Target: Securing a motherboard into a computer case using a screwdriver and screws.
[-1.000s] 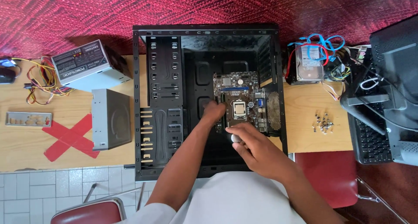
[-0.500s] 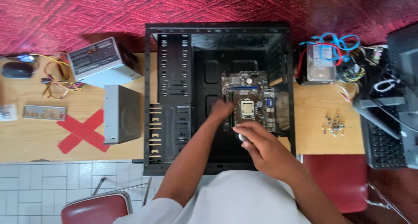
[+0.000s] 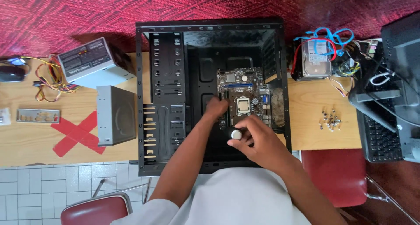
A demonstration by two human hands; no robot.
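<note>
Hands barely shifted | left hand (image 3: 215,107) fingertips pressing motherboard (image 3: 245,98) | right hand (image 3: 256,142) gripping upright screwdriver (image 3: 236,134)

Screwdriver (image 3: 236,134): only the round white handle end shows, shaft and tip hidden under the right hand (image 3: 258,142). Left hand (image 3: 216,107) covers the motherboard's (image 3: 245,93) left edge; fingertips not visible. Loose screws (image 3: 330,119) too small to tell types. Monitor (image 3: 400,54) and keyboard (image 3: 378,137) cut off by right edge. Mouse (image 3: 11,73) cut at left edge.
</note>
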